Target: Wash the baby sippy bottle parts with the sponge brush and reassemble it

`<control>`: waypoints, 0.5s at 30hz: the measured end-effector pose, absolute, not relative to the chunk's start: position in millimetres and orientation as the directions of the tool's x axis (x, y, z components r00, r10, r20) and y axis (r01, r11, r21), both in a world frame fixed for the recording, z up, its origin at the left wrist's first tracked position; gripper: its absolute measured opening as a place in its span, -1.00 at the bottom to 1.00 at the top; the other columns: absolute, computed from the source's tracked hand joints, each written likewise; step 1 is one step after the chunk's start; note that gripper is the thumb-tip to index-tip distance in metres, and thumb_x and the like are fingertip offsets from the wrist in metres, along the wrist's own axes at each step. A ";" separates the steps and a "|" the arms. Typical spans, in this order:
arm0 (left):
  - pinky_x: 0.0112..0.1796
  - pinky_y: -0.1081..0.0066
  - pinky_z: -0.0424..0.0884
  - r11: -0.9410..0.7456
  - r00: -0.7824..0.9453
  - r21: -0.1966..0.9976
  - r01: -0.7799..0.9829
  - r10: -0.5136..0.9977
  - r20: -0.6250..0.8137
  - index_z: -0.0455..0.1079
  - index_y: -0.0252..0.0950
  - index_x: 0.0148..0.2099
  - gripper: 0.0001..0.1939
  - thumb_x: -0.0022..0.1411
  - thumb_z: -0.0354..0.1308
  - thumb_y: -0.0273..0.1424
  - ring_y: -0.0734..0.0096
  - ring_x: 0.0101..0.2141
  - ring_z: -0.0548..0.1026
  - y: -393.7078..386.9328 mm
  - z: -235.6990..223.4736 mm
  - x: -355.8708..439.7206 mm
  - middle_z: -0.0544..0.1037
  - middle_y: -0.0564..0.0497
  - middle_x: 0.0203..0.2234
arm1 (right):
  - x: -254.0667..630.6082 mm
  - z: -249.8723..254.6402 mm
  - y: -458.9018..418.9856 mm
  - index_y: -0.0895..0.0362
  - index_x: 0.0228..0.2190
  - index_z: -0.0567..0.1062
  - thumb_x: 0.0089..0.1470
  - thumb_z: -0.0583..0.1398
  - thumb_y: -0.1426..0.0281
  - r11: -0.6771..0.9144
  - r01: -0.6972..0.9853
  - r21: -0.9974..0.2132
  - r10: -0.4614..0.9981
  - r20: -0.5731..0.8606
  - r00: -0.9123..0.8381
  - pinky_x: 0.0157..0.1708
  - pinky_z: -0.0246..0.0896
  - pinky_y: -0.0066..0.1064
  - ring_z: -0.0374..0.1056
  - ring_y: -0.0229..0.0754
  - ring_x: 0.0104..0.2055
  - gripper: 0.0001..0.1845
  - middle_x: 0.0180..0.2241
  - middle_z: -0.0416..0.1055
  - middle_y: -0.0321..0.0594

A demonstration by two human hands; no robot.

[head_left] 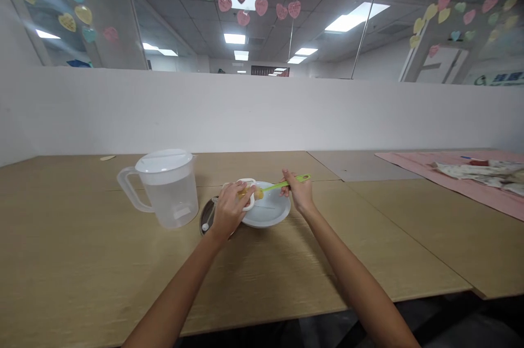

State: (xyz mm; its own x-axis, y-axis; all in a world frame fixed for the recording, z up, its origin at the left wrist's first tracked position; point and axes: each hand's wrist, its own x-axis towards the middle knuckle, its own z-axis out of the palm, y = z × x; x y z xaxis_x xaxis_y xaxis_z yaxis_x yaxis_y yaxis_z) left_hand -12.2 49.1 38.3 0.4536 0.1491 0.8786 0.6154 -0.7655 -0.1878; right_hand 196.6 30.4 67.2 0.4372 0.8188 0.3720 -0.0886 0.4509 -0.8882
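My left hand [230, 207] is closed around an amber-coloured baby bottle [258, 193] lying on its side, with white loop handles [250, 202] at its sides. In my right hand [300, 192] is the lime-green handle of a bottle brush [282, 185], gripped between thumb and fingers. The brush points left to the bottle's mouth; its head is hidden, and I cannot tell how far in it reaches. Both hands are over a white bowl [272, 216]. Partly under my left hand sits a dark round dish [203, 213] with a thin white straw piece [206, 225] in it.
Left of the dish stands a clear lidded pitcher [172, 195] partly filled with water. A small flat pale piece [107, 158] lies at the back left. On the far right a pink cloth [413, 165] bears patterned fabric [470, 171]. A white partition [245, 113] closes the table's back.
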 end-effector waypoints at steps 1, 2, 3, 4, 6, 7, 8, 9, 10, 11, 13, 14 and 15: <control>0.06 0.11 0.27 -0.765 0.487 -0.217 0.607 0.142 0.862 0.29 -0.14 0.15 -0.55 0.23 0.00 -0.53 0.18 0.04 0.38 49.5 39.7 -14.3 0.47 -0.15 -0.06 | 202.9 66.3 30.7 0.17 -0.71 0.37 -0.23 0.29 0.03 0.465 -0.097 -0.880 0.796 0.368 0.481 -0.81 0.00 -0.52 0.16 -0.33 -0.80 -0.53 -0.83 0.25 -0.33; 0.08 0.11 0.25 -0.762 0.523 -0.253 0.596 0.129 0.842 0.28 -0.13 0.15 -0.54 0.23 -0.01 -0.55 0.18 0.06 0.36 50.3 41.1 -16.4 0.46 -0.14 -0.04 | 209.3 64.2 31.2 0.16 -0.70 0.36 -0.23 0.29 0.04 0.477 -0.110 -0.872 0.775 0.358 0.521 -0.82 -0.04 -0.53 0.14 -0.34 -0.80 -0.54 -0.83 0.24 -0.34; 0.09 0.12 0.24 -0.756 0.560 -0.297 0.583 0.109 0.821 0.28 -0.12 0.15 -0.53 0.23 -0.01 -0.56 0.19 0.07 0.35 51.5 42.1 -18.4 0.46 -0.13 -0.02 | 215.6 60.8 31.9 0.16 -0.69 0.36 -0.23 0.30 0.06 0.479 -0.128 -0.868 0.759 0.338 0.556 -0.82 -0.06 -0.53 0.13 -0.35 -0.81 -0.56 -0.83 0.23 -0.35; 0.09 0.12 0.23 -0.747 0.589 -0.336 0.573 0.091 0.803 0.28 -0.11 0.15 -0.52 0.23 -0.01 -0.58 0.19 0.08 0.35 53.4 42.6 -20.2 0.45 -0.12 -0.01 | 221.6 56.2 33.0 0.16 -0.68 0.35 -0.24 0.30 0.08 0.470 -0.149 -0.870 0.752 0.306 0.584 -0.82 -0.05 -0.52 0.11 -0.36 -0.81 -0.58 -0.83 0.21 -0.37; 0.09 0.12 0.22 -0.722 0.609 -0.379 0.580 0.075 0.790 0.28 -0.11 0.14 -0.53 0.23 -0.01 -0.58 0.20 0.07 0.36 58.7 41.2 -23.6 0.46 -0.10 -0.01 | 232.5 44.5 36.2 0.14 -0.65 0.33 -0.24 0.29 0.12 0.460 -0.215 -0.862 0.720 0.220 0.659 -0.80 0.03 -0.50 0.08 -0.39 -0.80 -0.63 -0.79 0.23 -0.41; 0.09 0.11 0.22 -0.713 0.602 -0.372 0.594 0.087 0.794 0.28 -0.11 0.14 -0.54 0.23 0.00 -0.57 0.19 0.06 0.37 61.6 39.3 -25.2 0.47 -0.10 -0.02 | 237.2 38.1 38.5 0.13 -0.63 0.32 -0.23 0.29 0.15 0.464 -0.241 -0.853 0.687 0.175 0.705 -0.78 0.08 -0.50 0.07 -0.40 -0.79 -0.65 -0.75 0.25 -0.42; 0.08 0.09 0.22 -0.710 0.582 -0.347 0.612 0.109 0.806 0.28 -0.12 0.14 -0.56 0.23 0.02 -0.55 0.19 0.04 0.38 64.4 37.0 -26.7 0.47 -0.10 -0.03 | 241.5 31.8 41.1 0.11 -0.62 0.29 -0.21 0.27 0.16 0.469 -0.257 -0.845 0.639 0.124 0.759 -0.78 0.09 -0.50 0.05 -0.41 -0.79 -0.67 -0.75 0.23 -0.44; 0.07 0.09 0.23 -0.709 0.542 -0.299 0.639 0.140 0.829 0.28 -0.14 0.14 -0.58 0.23 0.05 -0.50 0.18 0.02 0.39 66.7 34.4 -28.2 0.48 -0.12 -0.05 | 245.3 25.9 44.1 0.09 -0.63 0.25 -0.18 0.24 0.16 0.463 -0.262 -0.847 0.596 0.078 0.799 -0.79 0.08 -0.51 0.04 -0.41 -0.79 -0.67 -0.77 0.19 -0.47; 0.06 0.10 0.25 -0.704 0.477 -0.229 0.672 0.174 0.862 0.28 -0.17 0.14 -0.58 0.23 0.08 -0.44 0.17 0.00 0.41 68.4 32.0 -29.5 0.48 -0.14 -0.06 | 248.6 20.6 47.2 0.08 -0.63 0.21 -0.15 0.21 0.16 0.455 -0.264 -0.851 0.548 0.033 0.836 -0.79 0.07 -0.51 0.03 -0.40 -0.79 -0.67 -0.78 0.15 -0.48; 0.04 0.12 0.28 -0.698 0.388 -0.144 0.701 0.204 0.899 0.26 -0.19 0.14 -0.57 0.21 0.12 -0.37 0.16 -0.03 0.42 69.3 29.8 -30.6 0.48 -0.15 -0.08 | 251.5 16.1 50.4 0.07 -0.63 0.19 -0.13 0.19 0.17 0.449 -0.260 -0.855 0.501 0.000 0.865 -0.79 0.07 -0.51 0.03 -0.39 -0.78 -0.68 -0.78 0.13 -0.49; -0.03 0.17 0.35 -0.686 0.166 0.062 0.725 0.262 0.951 0.21 -0.27 0.17 -0.46 0.17 0.16 -0.23 0.14 -0.06 0.44 68.7 27.1 -31.3 0.47 -0.19 -0.09 | 256.6 9.7 56.3 0.08 -0.61 0.21 -0.10 0.16 0.20 0.456 -0.239 -0.857 0.425 -0.027 0.905 -0.76 0.10 -0.51 0.08 -0.38 -0.75 -0.73 -0.75 0.16 -0.47; -0.07 0.18 0.37 -0.682 0.064 0.159 0.714 0.289 0.955 0.18 -0.30 0.18 -0.40 0.16 0.17 -0.17 0.13 -0.07 0.44 67.5 26.5 -30.9 0.47 -0.21 -0.09 | 259.2 7.7 58.4 0.08 -0.61 0.23 -0.10 0.15 0.21 0.466 -0.221 -0.857 0.401 -0.018 0.916 -0.75 0.10 -0.51 0.10 -0.37 -0.74 -0.74 -0.73 0.18 -0.46; -0.09 0.19 0.39 -0.681 -0.013 0.236 0.693 0.316 0.949 0.15 -0.33 0.19 -0.35 0.14 0.16 -0.13 0.12 -0.08 0.45 65.9 26.1 -30.1 0.46 -0.22 -0.09 | 262.1 6.3 59.8 0.09 -0.61 0.25 -0.09 0.14 0.20 0.473 -0.198 -0.859 0.385 -0.002 0.923 -0.74 0.10 -0.50 0.11 -0.36 -0.73 -0.74 -0.72 0.19 -0.45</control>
State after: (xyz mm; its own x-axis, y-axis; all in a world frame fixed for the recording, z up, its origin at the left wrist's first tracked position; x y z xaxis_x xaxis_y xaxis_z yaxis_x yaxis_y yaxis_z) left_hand -30.1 65.9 26.1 -0.0130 0.3156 0.9488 0.6934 -0.6808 0.2360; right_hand 262.1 59.8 6.3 0.9231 0.3847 -0.0015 -0.1983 0.4726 -0.8587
